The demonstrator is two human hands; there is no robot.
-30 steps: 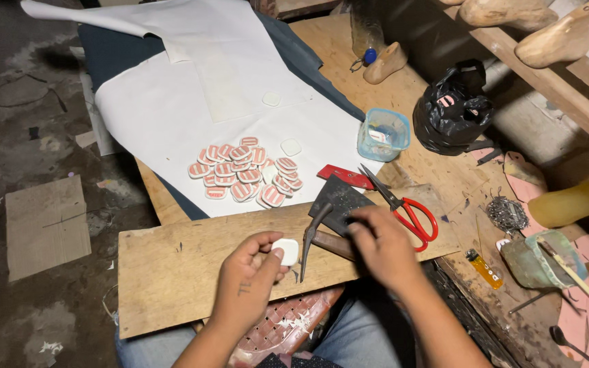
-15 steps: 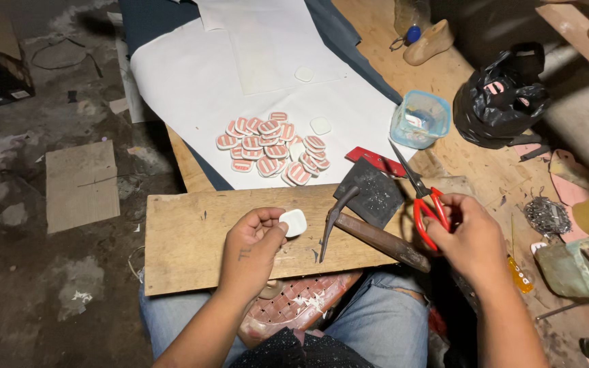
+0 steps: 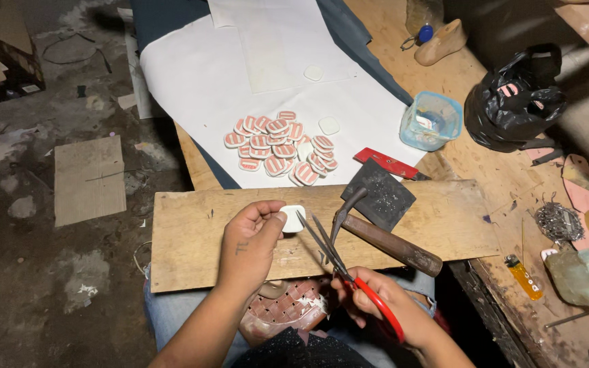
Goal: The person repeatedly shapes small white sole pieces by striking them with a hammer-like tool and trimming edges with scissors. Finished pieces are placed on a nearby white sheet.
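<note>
Gripping red scissors [image 3: 349, 272] now, right hand [image 3: 383, 303], blades beside white piece [image 3: 293, 218]

Bare forearms, no sleeves showing; a small dark marking sits on the back of the left hand [image 3: 250, 242]. Faded blue jeans cover both legs.

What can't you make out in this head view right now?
- Right hand: thumb and finger loops of the red-handled scissors are covered by its fingers.
- White piece: underside hidden; left hand covers one edge.
- Blue tub: contents too small to tell.
- Black bag: contents hidden.
</note>
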